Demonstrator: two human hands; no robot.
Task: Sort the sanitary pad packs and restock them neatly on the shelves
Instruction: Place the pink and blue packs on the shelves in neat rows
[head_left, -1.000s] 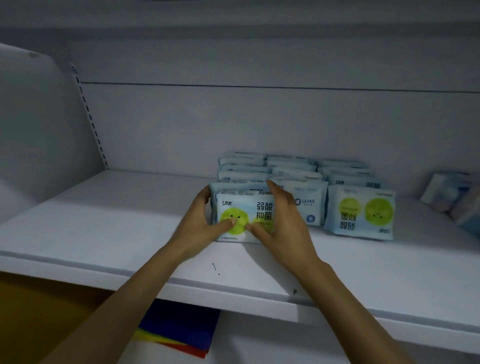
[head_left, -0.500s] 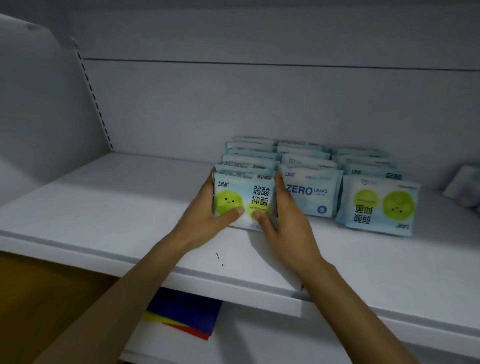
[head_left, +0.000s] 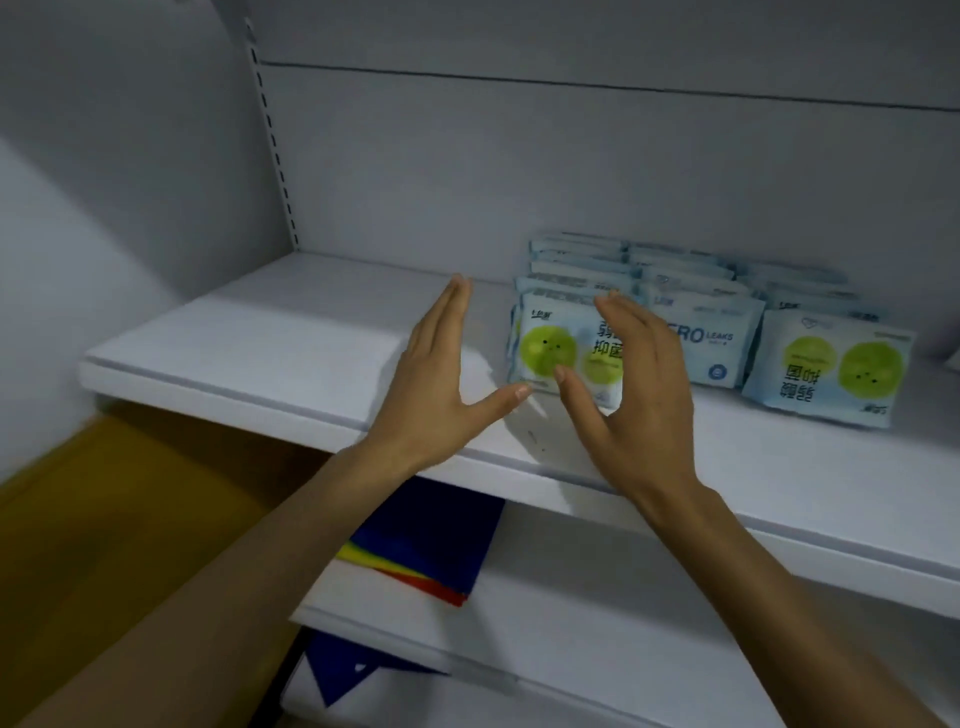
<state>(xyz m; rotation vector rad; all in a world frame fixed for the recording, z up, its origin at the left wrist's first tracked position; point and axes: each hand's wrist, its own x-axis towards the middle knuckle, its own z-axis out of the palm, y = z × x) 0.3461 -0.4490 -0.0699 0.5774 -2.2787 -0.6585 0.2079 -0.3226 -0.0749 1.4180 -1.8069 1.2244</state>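
Three rows of pale blue sanitary pad packs stand on the white shelf (head_left: 270, 343). The front pack of the left row (head_left: 550, 348) shows green circles and stands upright. A "ZERO LEAKS" pack (head_left: 711, 343) fronts the middle row. The right row's front pack (head_left: 831, 369) has green circles and is upside down. My left hand (head_left: 436, 384) hovers open just left of the left row, fingers straight, touching nothing. My right hand (head_left: 639, 379) is open in front of the left and middle rows, covering part of both front packs.
A slotted upright (head_left: 272, 150) runs up the back left corner beside the grey side wall. On the lower shelf (head_left: 597, 613) lies a blue, yellow and red item (head_left: 426, 551). Bare shelf surface stretches left of the packs.
Both hands have let go of the front left pack and drawn back and apart with fingers straight. The pack stays standing at the head of its row. The view has shifted left.
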